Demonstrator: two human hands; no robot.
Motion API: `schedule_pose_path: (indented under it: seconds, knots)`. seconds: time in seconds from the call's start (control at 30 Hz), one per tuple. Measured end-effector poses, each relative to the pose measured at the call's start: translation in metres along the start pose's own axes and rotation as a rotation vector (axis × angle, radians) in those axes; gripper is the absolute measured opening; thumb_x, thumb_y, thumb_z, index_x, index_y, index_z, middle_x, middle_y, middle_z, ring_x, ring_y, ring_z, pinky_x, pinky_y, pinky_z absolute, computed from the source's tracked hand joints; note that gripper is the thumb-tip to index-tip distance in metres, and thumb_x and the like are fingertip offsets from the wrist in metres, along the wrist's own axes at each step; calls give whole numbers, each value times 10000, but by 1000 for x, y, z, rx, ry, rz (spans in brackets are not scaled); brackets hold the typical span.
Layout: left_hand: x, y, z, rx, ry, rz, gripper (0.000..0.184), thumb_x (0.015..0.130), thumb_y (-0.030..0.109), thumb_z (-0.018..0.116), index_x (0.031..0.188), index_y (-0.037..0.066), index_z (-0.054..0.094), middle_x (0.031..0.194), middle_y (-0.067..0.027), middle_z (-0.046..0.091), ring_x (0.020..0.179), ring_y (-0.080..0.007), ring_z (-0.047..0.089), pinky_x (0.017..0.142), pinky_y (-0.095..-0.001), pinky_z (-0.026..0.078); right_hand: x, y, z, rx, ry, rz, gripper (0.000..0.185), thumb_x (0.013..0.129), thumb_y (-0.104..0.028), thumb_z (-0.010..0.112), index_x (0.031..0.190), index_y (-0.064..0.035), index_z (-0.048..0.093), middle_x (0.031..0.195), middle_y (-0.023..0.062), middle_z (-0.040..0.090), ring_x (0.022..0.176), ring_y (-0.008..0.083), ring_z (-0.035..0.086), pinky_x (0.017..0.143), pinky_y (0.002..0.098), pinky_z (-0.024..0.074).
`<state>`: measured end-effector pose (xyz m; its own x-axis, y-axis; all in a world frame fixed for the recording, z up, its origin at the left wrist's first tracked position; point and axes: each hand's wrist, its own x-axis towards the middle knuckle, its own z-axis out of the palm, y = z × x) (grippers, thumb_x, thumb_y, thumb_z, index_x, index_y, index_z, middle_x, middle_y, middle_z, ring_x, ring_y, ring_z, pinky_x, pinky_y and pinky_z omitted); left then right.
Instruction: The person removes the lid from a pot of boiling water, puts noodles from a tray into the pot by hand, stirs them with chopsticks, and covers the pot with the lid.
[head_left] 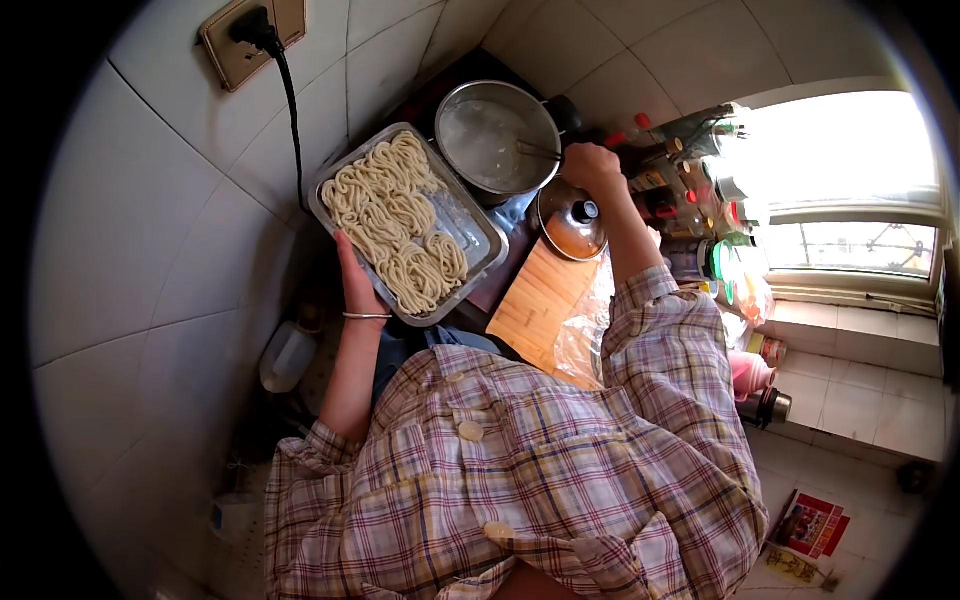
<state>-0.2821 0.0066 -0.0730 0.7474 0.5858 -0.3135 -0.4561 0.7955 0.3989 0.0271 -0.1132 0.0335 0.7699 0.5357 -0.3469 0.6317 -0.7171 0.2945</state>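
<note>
My left hand [358,280] grips the near left edge of a metal tray [480,232], its fingers hidden underneath. Bundles of thick raw noodles [395,225] cover most of the tray, while its right side shows bare, floury metal. Beside the tray stands a pot [497,185] with cloudy, pale liquid in it. My right hand [592,166] is closed around a pair of chopsticks [540,152], whose tips reach into the pot. Just below that hand lies a glass lid [572,222] with a dark knob.
A wooden cutting board [540,300] lies in front, with clear plastic wrap [585,335] over its right side. Several bottles [675,200] crowd the window side. A black plug and cord [290,100] hang down the left wall. A thermos [765,407] is at the right.
</note>
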Motion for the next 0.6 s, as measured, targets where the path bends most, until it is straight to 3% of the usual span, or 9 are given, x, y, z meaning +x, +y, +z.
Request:
schedule_pose_path:
  seconds: [0.13,0.2,0.23,0.33,0.43,0.53,0.6]
  knots:
    - [-1,1,2,25,-13,18,688,912,560,342,1403,90,241,1398,-83,342,1251,-253,381,1026,-375,333,-4,-19,6,-75,-78,-74,275,776,-186,479,937,-84,678,980,132,656,937,262,635,765,370,511]
    - [0,2,1,25,-19,18,686,913,559,342,1403,90,241,1398,-82,341,1251,-252,380,1026,-374,333,-15,-18,-6,228,-175,-103,289,765,-198,490,979,-112,664,999,130,646,946,268,626,777,381,506]
    - [0,3,0,26,-24,16,685,913,559,341,1403,91,240,1399,-82,340,1252,-252,379,1026,-374,332,-7,-6,8,181,18,-193,306,754,-203,500,1012,-125,643,1007,136,637,955,289,611,785,399,498]
    - [0,2,-2,29,-22,15,691,910,564,342,1404,92,240,1399,-81,341,1252,-253,379,1024,-376,334,-47,1,-27,254,121,-74,303,769,-181,479,1028,-122,624,996,148,634,963,323,596,796,418,487]
    - [-1,1,0,12,-30,16,697,907,570,343,1404,92,241,1399,-80,340,1252,-255,378,1021,-379,337,-55,1,-13,268,146,28,320,783,-165,467,1073,-124,597,983,162,633,968,338,590,792,435,480]
    - [-2,2,2,8,-45,12,704,904,576,343,1404,92,241,1398,-82,344,1247,-259,386,1019,-380,342,-65,16,20,170,15,-110,304,827,-232,477,1086,-93,558,983,199,624,938,366,594,780,463,472]
    - [0,2,0,-6,-44,1,705,903,579,340,1404,91,243,1395,-84,349,1242,-259,393,1018,-380,346,-81,10,22,262,60,-7,309,838,-265,484,1080,-87,558,987,208,620,931,375,594,782,465,471]
